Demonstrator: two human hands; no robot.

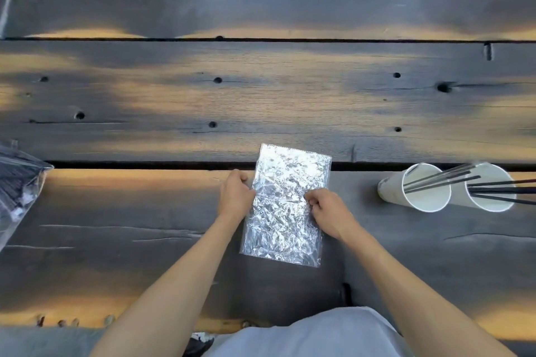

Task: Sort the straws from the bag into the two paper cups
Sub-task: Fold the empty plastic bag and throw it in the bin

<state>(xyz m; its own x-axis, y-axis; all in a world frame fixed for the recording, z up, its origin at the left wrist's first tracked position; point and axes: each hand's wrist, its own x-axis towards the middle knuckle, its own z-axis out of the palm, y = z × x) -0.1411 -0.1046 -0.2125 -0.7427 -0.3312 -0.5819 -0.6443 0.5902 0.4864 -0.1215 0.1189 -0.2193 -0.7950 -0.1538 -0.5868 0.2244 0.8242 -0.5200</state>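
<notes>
A crinkled clear plastic bag (285, 206) lies flat on the wooden table, near the front edge at the centre. My left hand (235, 195) pinches its left edge and my right hand (329, 211) pinches its right edge, both at mid-height. Whether any straws are inside it I cannot tell. Two white paper cups stand side by side at the right: the left cup (417, 190) and the right cup (488, 191). Each holds several thin black straws (441, 178) that lean toward the right.
Another clear bag (17, 185) with dark contents lies at the table's left edge. The table (261, 95) is made of dark wooden planks with gaps and knot holes. My light-clothed lap fills the bottom centre.
</notes>
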